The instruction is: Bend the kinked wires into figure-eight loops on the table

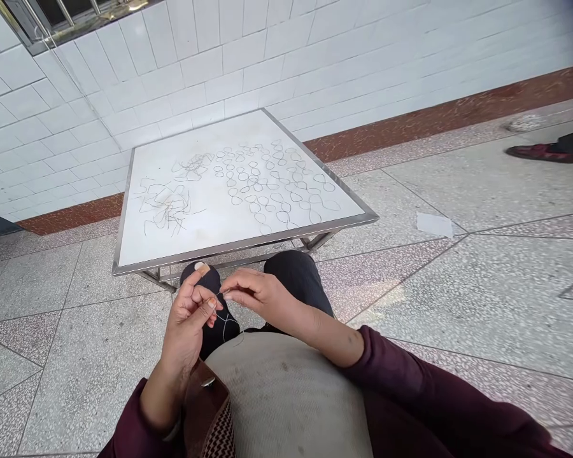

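Above my lap, my left hand (195, 312) pinches a thin wire (225, 323) between thumb and a bent finger. Its index finger points up, with a tan bandage (203, 270) near the tip. My right hand (254, 291) comes in from the right, thumb and forefinger closed on the same wire close to the left fingertips. A curved length of the wire hangs below both hands. Just beyond them stands a white table with a metal rim (248, 240). Many looped wires (254, 181), several in figure-eight shapes, lie on its right half.
Loose, bent wire pieces (168, 207) lie in a tangle on the table's left side, with another small heap (195, 165) behind. A white tiled wall (205, 70) backs the table. On the speckled floor at right are a white sheet (434, 224) and another person's shoe (537, 152).
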A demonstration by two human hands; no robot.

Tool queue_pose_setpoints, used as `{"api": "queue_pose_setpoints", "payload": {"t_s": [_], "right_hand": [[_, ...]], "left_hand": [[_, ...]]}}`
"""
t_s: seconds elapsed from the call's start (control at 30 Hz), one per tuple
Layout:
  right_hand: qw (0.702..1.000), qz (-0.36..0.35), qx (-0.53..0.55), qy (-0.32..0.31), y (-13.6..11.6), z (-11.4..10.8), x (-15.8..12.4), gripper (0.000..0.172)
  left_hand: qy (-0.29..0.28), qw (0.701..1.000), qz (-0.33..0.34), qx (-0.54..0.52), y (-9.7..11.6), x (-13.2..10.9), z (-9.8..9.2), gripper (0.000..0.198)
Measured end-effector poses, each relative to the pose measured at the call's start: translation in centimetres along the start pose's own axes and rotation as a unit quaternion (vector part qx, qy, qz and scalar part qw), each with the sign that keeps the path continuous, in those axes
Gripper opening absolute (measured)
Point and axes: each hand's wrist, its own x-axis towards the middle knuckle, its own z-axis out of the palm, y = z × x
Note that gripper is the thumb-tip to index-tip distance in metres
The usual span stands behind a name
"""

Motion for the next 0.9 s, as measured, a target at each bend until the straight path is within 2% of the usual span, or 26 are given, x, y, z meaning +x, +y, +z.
{"api": "queue_pose_setpoints", "payload": {"t_s": [0.13, 0.23, 0.33, 0.43, 0.53, 0.63, 0.8, 0.9], "right_hand": [[0.98, 0.149, 0.133, -0.002, -0.9, 0.1, -0.3, 0.017], [0.963, 0.194, 0.186, 0.009, -1.4, 0.1, -0.4, 0.019], [0.965, 0.191, 0.177, 0.029, -1.7, 0.0, -0.3, 0.019], [0.977, 0.157, 0.13, 0.06, -1.7, 0.1, -0.3, 0.017], [0.985, 0.125, 0.095, 0.068, -1.6, 0.2, -0.3, 0.014], [0.984, 0.132, 0.097, 0.064, -1.5, 0.3, -0.4, 0.011], [0.987, 0.126, 0.084, 0.062, -1.4, 0.1, -0.4, 0.01], [0.986, 0.121, 0.099, 0.059, -1.2, 0.1, -0.5, 0.009]], "left_hand": [[-0.001, 1.0, 0.016, -0.002, 0.0, -0.2, -0.1, 0.06], [-0.023, 1.0, -0.007, 0.006, 0.0, -0.3, -0.4, 0.062], [-0.048, 0.998, -0.036, 0.025, -0.1, -0.5, -0.7, 0.066], [-0.062, 0.996, -0.048, 0.033, -0.2, -0.6, -0.7, 0.065], [-0.042, 0.997, -0.051, 0.046, -0.4, -0.6, -0.7, 0.062], [-0.018, 0.997, -0.039, 0.07, -0.6, -0.4, -0.6, 0.058], [-0.023, 0.994, -0.036, 0.097, -0.6, -0.3, -0.6, 0.066], [-0.017, 0.992, -0.026, 0.12, -0.8, -0.3, -0.4, 0.063]]}}
